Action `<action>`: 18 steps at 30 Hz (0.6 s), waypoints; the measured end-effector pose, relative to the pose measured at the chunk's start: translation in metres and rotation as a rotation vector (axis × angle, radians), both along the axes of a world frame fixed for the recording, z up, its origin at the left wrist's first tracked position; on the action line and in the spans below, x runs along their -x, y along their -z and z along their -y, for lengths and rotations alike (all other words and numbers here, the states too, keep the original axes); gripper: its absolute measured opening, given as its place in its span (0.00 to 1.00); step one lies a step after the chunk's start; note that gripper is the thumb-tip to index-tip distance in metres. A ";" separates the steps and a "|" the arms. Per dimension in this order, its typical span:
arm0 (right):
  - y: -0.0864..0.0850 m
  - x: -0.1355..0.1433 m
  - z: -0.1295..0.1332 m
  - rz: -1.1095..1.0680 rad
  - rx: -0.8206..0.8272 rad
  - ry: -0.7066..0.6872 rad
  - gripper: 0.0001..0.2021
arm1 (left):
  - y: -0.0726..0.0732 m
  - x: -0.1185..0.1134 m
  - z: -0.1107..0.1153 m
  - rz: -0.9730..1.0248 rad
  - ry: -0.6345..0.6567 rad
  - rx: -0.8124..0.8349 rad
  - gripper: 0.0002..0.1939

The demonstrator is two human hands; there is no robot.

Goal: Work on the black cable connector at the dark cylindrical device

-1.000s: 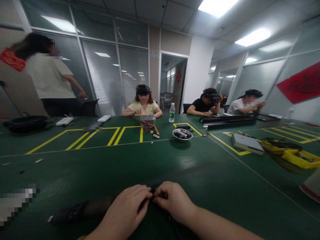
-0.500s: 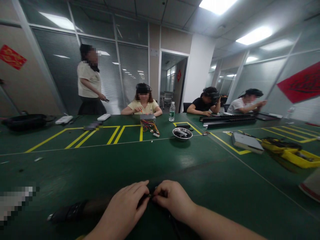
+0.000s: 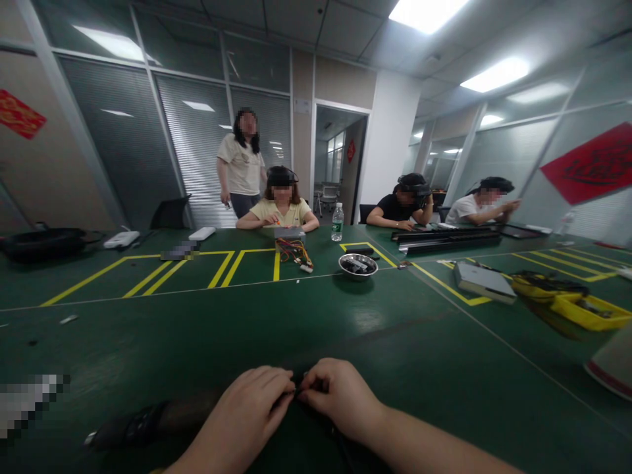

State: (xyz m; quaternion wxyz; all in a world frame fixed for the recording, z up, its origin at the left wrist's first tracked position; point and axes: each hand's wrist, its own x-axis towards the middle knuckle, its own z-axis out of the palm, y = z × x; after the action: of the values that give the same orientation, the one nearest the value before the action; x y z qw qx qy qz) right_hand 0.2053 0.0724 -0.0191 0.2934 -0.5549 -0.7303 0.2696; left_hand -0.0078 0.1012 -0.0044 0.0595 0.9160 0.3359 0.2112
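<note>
Between fingertips (image 3: 309, 397), small dark piece (image 3: 297, 389).

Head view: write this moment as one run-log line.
left hand: at small dark item; right hand: pinching it; item identity: unclear; dark cylinder: on green table, partly hidden
</note>
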 end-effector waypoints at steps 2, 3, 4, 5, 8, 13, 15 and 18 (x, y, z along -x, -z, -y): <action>-0.001 0.000 0.000 -0.008 0.000 0.001 0.05 | 0.002 0.000 0.000 0.011 0.002 -0.013 0.10; -0.001 0.000 0.000 -0.011 0.000 0.002 0.05 | 0.003 0.000 0.000 0.011 0.005 -0.021 0.10; -0.001 0.000 0.001 -0.012 -0.001 0.005 0.05 | 0.004 0.000 0.001 0.009 0.004 -0.028 0.10; -0.001 0.000 0.001 -0.011 -0.003 0.007 0.05 | 0.005 -0.001 0.001 0.004 0.001 -0.032 0.10; 0.002 0.000 0.000 -0.003 -0.003 0.007 0.05 | 0.006 -0.002 0.003 -0.004 -0.001 -0.046 0.10; 0.001 -0.002 0.000 -0.007 0.004 0.014 0.05 | 0.008 -0.006 0.005 0.006 0.020 -0.095 0.11; -0.002 -0.003 0.000 0.004 0.006 0.015 0.04 | 0.010 -0.008 0.005 -0.010 0.028 -0.114 0.11; -0.006 -0.005 0.001 0.013 -0.003 0.023 0.04 | 0.013 -0.013 0.005 -0.027 0.029 -0.146 0.12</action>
State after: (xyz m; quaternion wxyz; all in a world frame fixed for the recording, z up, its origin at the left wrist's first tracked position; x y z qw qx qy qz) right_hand 0.2105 0.0713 -0.0130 0.2927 -0.5644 -0.7262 0.2615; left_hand 0.0048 0.0960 -0.0174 -0.0089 0.9254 0.3070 0.2219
